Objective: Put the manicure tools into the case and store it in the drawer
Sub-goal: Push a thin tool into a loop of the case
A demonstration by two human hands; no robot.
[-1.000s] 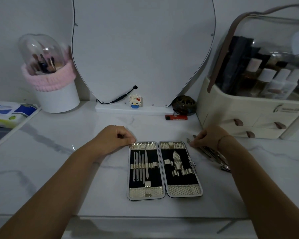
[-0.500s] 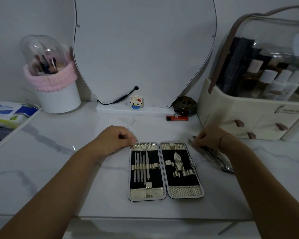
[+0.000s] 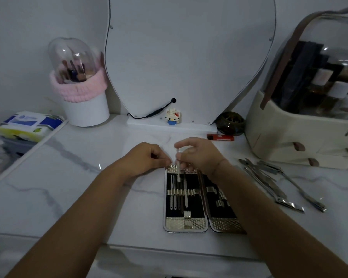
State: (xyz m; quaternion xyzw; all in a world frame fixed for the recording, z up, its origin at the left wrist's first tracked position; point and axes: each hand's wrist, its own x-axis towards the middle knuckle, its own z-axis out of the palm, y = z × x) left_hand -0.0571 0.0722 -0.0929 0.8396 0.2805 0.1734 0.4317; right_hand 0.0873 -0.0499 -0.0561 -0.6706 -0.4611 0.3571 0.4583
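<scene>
The left hand stays at the case's top left corner, fingers curled; whether they pinch it is unclear. The right hand has left the loose tools and now pinches a slim tool over the case's left half.

The right grip pinches a slim tool (blurred, tip down) over the open case; the left grip, fingers curled, touches its far left corner; loose tools lie beside it on the table

Open case on the table, loose tools right of it, organizer behind them.
</scene>
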